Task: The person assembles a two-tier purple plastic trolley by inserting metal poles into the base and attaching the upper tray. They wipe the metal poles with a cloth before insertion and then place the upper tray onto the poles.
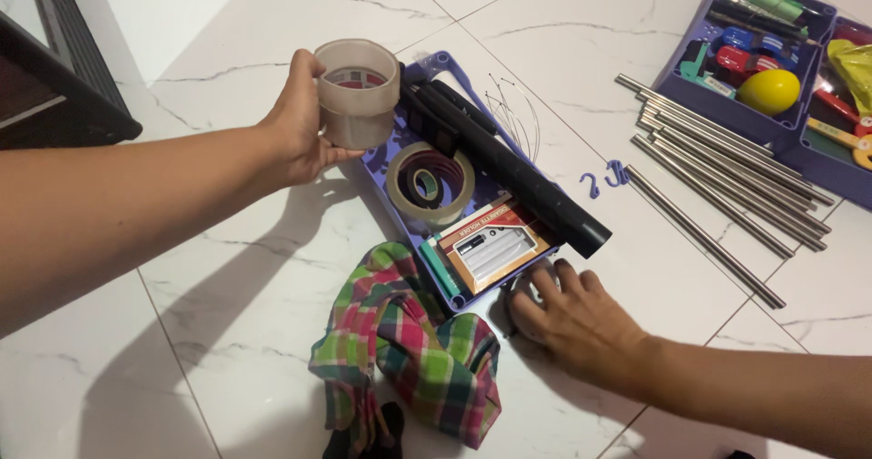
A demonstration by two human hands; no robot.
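My left hand (295, 123) grips a wide roll of clear tape (359, 91) and holds it above the far end of a purple tray (386, 173). In that tray lie a second tape roll (431, 184), a black tube (509, 164) and a flat orange box (495, 246). My right hand (572, 318) rests palm down on the white tiled floor at the tray's near corner; its fingers cover a small round thing that I cannot make out. A checked cloth (409, 350) in red and green lies crumpled just left of that hand.
A bundle of metal rods (727, 173) lies on the floor at the right. Behind it stand purple bins (672, 78) with tools and a yellow ball (768, 91). Thin wires (513, 114) and small purple hooks (607, 179) sit beside the tray. Dark furniture (54, 78) is at the far left.
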